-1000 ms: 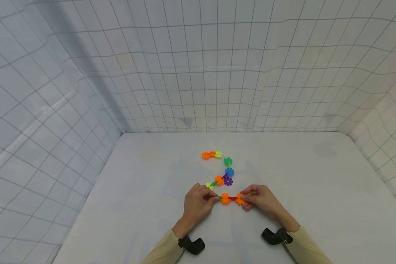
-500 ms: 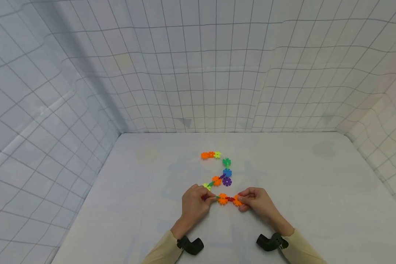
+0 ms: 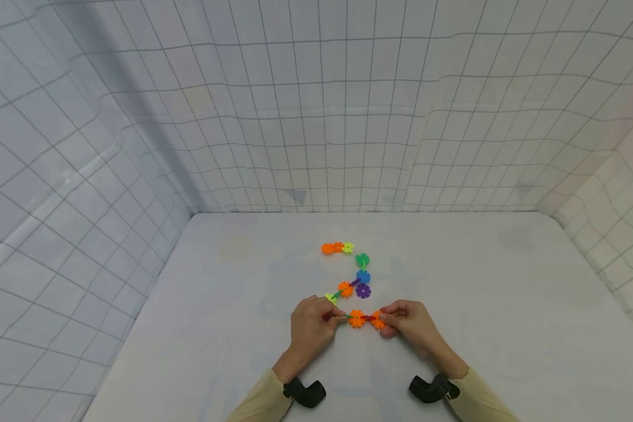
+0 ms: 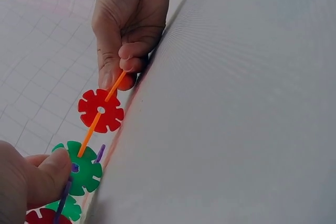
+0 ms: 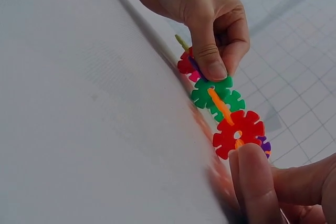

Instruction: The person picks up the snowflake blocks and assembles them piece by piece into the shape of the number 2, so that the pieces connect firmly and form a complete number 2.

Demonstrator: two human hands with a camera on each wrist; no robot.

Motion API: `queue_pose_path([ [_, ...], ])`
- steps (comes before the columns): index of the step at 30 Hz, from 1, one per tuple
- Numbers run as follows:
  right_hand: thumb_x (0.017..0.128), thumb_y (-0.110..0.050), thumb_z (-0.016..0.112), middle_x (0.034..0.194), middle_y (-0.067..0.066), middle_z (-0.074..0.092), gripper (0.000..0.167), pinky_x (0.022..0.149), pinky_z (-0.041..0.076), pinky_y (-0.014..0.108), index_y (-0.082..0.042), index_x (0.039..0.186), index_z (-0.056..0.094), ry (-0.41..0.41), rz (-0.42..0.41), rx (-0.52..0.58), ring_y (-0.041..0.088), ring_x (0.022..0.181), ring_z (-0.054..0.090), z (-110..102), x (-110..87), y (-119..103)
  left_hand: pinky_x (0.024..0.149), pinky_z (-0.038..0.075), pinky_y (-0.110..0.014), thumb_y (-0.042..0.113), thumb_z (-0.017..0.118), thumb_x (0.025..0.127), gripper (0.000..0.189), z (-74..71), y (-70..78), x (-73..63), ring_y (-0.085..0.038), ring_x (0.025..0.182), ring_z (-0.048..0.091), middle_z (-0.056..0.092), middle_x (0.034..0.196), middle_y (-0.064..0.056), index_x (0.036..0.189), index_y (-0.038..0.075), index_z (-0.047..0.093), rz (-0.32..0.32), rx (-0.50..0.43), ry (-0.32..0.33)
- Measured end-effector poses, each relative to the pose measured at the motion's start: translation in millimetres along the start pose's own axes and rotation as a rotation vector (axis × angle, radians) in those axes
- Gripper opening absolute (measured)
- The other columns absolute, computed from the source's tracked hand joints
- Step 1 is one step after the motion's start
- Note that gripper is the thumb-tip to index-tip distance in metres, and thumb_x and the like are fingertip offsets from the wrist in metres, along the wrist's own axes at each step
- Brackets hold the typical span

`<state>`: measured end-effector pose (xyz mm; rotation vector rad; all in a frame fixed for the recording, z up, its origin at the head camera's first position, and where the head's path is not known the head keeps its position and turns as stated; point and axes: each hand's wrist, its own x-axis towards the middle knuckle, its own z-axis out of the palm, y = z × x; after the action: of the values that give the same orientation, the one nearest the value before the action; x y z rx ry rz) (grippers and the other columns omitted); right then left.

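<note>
A chain of slotted plastic snowflake discs runs between my hands. My left hand (image 3: pixel 312 328) pinches a green disc (image 4: pixel 88 174) between thumb and finger. To its right along the chain come an orange disc (image 3: pixel 356 318), a red disc (image 4: pixel 101 109) and another orange disc (image 3: pixel 378 320). My right hand (image 3: pixel 414 325) pinches that last orange disc at its outer edge. In the right wrist view the red disc (image 5: pixel 239 134) faces the camera, while the orange discs show edge-on. Left of the green disc, more of the chain is partly hidden behind my left hand.
Beyond my hands, a curved line of discs lies on the white table (image 3: pixel 480 281), with a blue disc (image 3: pixel 363 276), a purple disc (image 3: pixel 363 291) and a green disc (image 3: pixel 362 259). An orange disc (image 3: pixel 327 249) marks its far end. Grid-patterned walls (image 3: pixel 316 117) enclose the table.
My right hand has shifted slightly left, and the two orange discs between my hands appear a little closer together. Both hands keep their pinch.
</note>
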<state>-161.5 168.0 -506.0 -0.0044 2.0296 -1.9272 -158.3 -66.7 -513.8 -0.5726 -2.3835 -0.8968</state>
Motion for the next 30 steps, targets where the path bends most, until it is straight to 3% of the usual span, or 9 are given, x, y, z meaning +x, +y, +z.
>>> queue_pose_path([
  [4,0.089,-0.010,0.067,0.080,0.015,0.068,0.023,0.063,0.056,0.034,0.010,0.098,0.062,-0.056,0.005,-0.050,0.024,0.064,0.068,-6.6,3.4,-1.7,0.054,0.034,-0.020,0.017,0.085,0.070,0.013,-1.1,0.1,1.4,-0.003,0.059,0.042,0.058,0.066,0.014,0.072,0.021,0.073,-0.001,-0.010,-0.019],
  [8,0.091,-0.020,0.066,0.075,0.011,0.067,0.025,0.053,0.054,0.032,0.004,0.096,0.065,-0.102,-0.040,-0.233,0.024,0.061,0.065,-18.4,9.8,-9.0,0.055,0.034,-0.021,0.018,0.085,0.070,0.013,-0.6,-1.0,1.6,-0.004,0.060,0.041,0.058,0.066,0.014,0.073,0.021,0.073,0.006,-0.003,-0.041],
  [14,0.086,-0.034,0.070,0.061,-0.002,0.057,0.024,0.049,0.041,0.025,-0.010,0.080,0.068,0.045,-0.136,-0.627,0.014,0.053,0.053,-19.7,33.8,-18.4,0.055,0.033,-0.021,0.020,0.085,0.070,0.014,1.1,-2.8,-1.1,-0.003,0.059,0.039,0.056,0.066,0.014,0.074,0.022,0.072,0.009,0.009,-0.043],
  [19,0.076,-0.053,0.073,0.058,-0.005,0.050,0.039,0.047,0.032,0.025,-0.017,0.066,0.060,0.103,-0.123,-0.897,0.013,0.053,0.045,-8.6,51.9,-24.6,0.055,0.033,-0.020,0.021,0.084,0.072,0.013,3.9,-2.4,-3.9,-0.003,0.060,0.039,0.055,0.066,0.014,0.075,0.022,0.072,0.026,0.007,-0.048],
  [24,0.070,-0.057,0.076,0.060,-0.003,0.051,0.044,0.047,0.031,0.027,-0.016,0.067,0.058,0.090,-0.037,-0.976,0.016,0.056,0.046,-4.1,60.8,-31.9,0.056,0.033,-0.019,0.022,0.083,0.073,0.012,5.5,-3.5,-4.2,-0.003,0.060,0.041,0.055,0.066,0.014,0.075,0.021,0.072,0.032,0.001,-0.047],
  [30,0.069,-0.046,0.082,0.064,0.000,0.050,0.038,0.051,0.031,0.028,-0.015,0.080,0.063,0.038,-0.016,-0.904,0.017,0.058,0.046,-5.3,67.8,-36.6,0.056,0.034,-0.019,0.020,0.084,0.072,0.013,3.1,-4.9,-2.8,-0.004,0.061,0.043,0.056,0.067,0.013,0.075,0.020,0.072,0.041,0.007,-0.027],
])
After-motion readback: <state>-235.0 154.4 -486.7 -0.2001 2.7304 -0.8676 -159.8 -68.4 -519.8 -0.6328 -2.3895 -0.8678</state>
